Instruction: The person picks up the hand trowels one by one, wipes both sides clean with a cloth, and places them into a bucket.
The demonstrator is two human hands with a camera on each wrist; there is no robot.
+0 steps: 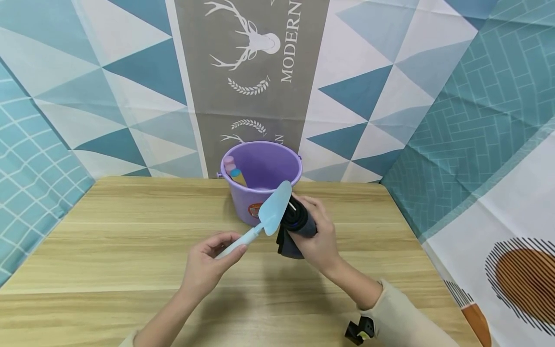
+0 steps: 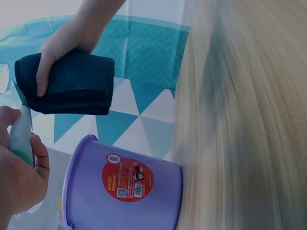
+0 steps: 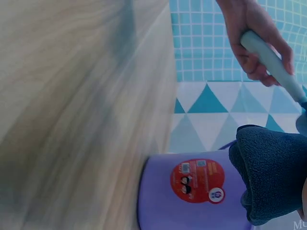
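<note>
My left hand [image 1: 205, 267] holds a pale blue garden trowel [image 1: 275, 209] by its handle, blade pointing up and away to the right. A dark blue towel [image 2: 79, 86], rolled or folded into a thick bundle, is gripped by my right hand [image 1: 322, 243]. The trowel's blade lies right beside the towel; whether they touch I cannot tell. Both are held above the table, in front of a purple bucket [image 1: 243, 198] with a red label [image 3: 197, 181]. Inside the bucket, a pink item [image 1: 229, 164] and a blue-and-yellow item [image 1: 237, 176] lean against the left wall.
The wooden table [image 1: 130, 231] reaches back to a patterned cloth [image 1: 260, 101] hung behind it. More printed cloth hangs at both sides. A small black device [image 1: 360, 331] sits by the right sleeve.
</note>
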